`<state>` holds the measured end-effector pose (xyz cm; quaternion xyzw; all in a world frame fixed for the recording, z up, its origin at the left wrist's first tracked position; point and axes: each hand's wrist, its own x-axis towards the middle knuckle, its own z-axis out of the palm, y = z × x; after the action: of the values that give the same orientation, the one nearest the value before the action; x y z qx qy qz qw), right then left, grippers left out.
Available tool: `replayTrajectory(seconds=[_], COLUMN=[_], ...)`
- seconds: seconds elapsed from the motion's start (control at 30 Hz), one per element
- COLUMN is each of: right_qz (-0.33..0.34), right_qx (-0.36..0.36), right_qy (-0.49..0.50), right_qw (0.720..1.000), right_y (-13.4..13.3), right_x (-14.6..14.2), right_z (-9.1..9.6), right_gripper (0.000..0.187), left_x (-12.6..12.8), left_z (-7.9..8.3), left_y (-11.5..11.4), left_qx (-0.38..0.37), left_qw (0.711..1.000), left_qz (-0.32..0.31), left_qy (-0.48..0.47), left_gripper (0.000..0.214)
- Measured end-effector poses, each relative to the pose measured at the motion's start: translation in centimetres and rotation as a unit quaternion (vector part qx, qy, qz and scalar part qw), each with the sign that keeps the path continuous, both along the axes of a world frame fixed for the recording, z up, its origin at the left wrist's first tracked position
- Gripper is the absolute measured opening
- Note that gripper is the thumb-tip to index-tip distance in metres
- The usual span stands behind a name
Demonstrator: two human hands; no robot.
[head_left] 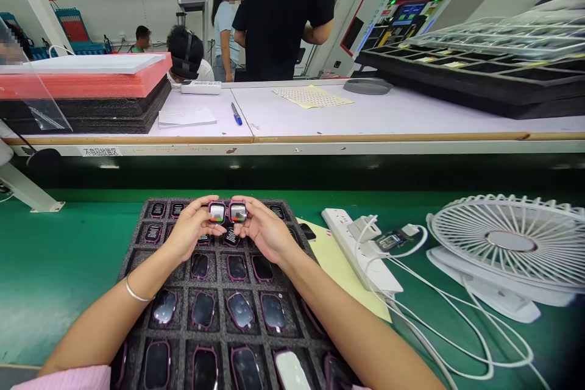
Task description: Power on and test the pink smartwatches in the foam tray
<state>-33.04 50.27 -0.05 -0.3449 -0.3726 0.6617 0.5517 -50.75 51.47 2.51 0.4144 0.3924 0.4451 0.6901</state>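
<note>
Two smartwatch bodies are held up side by side above a black foam tray (183, 289). My left hand (188, 228) is closed on the left smartwatch (217, 213), fingers and thumb at its edges. Closed on the right smartwatch (238, 212) is my right hand (265, 228). Both screens are lit, pale with a strip of colour along the bottom. Below them the tray's compartments hold several more purple-framed smartwatches, such as a dark-screened watch (236, 267). Some in the back rows show white text. My forearms hide parts of the tray's sides.
Right of the tray lie a yellow sheet (338, 268), a white power strip (361, 250) with cables, and a white fan (509, 244). The raised shelf (256, 116) bears foam stacks (82, 94), a blue pen (236, 114) and black trays (479, 79). Several people are beyond.
</note>
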Motion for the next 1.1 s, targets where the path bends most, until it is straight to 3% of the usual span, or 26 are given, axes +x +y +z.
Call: replayTrajectory(seconds=[0.23, 0.4, 0.9, 1.1], right_qz=[0.001, 0.017, 0.037, 0.055], right_qx=[0.010, 0.050, 0.275, 0.341], right_qy=[0.013, 0.029, -0.011, -0.044], right_qw=[1.000, 0.998, 0.961, 0.937], right_y=[0.1, 1.1, 4.4, 5.1], right_x=[-0.2, -0.2, 0.2, 0.7], right_z=[0.5, 3.1, 18.8, 24.2], right_gripper=[0.036, 0.039, 0.031, 0.029], left_x=[0.0, 0.2, 1.1, 1.5], left_z=[0.5, 2.9, 16.8, 21.0], left_y=[-0.2, 0.6, 3.2, 4.1], left_qx=[0.023, 0.069, 0.291, 0.397], left_qw=[1.000, 0.997, 0.953, 0.915], left_qz=[0.002, 0.013, 0.037, 0.061], left_qy=[-0.010, -0.012, -0.070, -0.044], left_gripper=[0.044, 0.052, 0.062, 0.069])
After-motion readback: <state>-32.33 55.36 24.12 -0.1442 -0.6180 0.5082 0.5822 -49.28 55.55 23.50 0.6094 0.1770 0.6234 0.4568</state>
